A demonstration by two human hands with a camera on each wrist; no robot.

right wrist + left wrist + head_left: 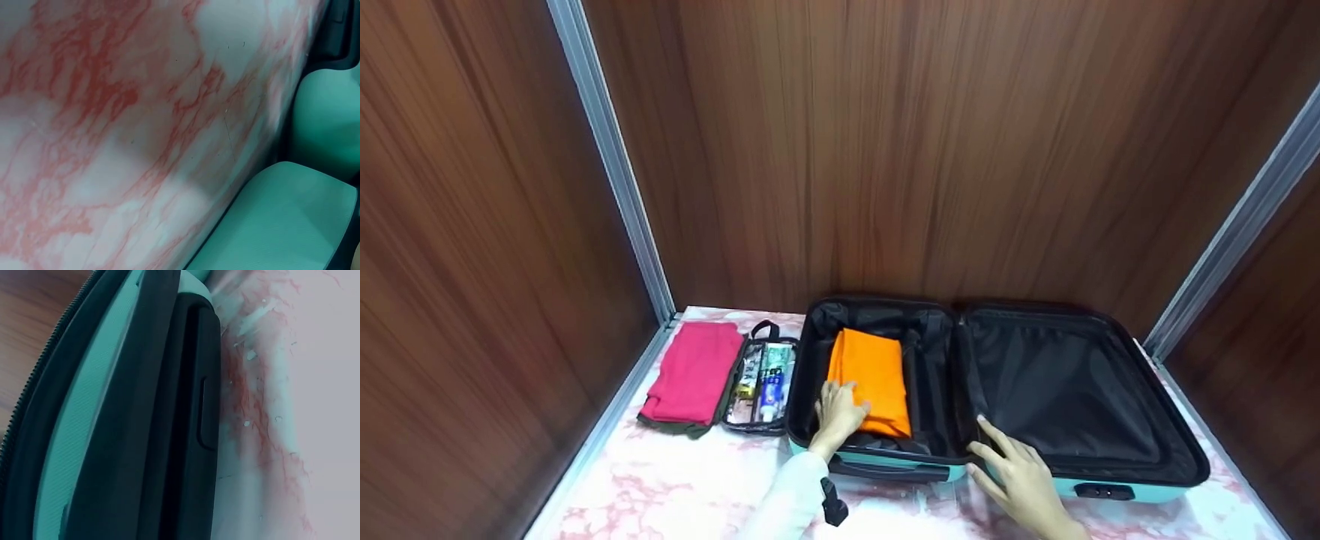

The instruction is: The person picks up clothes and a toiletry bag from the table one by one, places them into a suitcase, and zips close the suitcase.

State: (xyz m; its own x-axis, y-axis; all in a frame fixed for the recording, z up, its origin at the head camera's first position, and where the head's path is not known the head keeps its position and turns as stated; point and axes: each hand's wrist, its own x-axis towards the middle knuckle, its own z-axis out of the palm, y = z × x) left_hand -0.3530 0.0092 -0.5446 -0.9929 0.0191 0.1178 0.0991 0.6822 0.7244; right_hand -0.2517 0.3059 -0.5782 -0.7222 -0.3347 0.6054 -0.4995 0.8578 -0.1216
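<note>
A teal suitcase point(885, 456) lies spread flat, its black lining facing up. In its left half is a folded orange cloth point(874, 379), probably a garment. My left hand point(838, 414) reaches over the near rim and touches the cloth's near left side with loosely bent fingers. At the near side, by the hinge between the halves, my right hand point(1018, 476) has its fingers spread and holds nothing. The left wrist view shows the suitcase's black carry handle point(208, 405); the right wrist view shows the teal shell point(281, 214). Neither wrist view shows fingers clearly.
Left of the suitcase stands a clear toiletry bag point(761, 386) with tubes inside. Beside it lies a folded pink cloth point(694, 371) over a dark green one point(679, 427). Wooden panels point(885, 150) enclose the marbled tabletop point(660, 487). The suitcase's right half point(1065, 382) shows a black lining.
</note>
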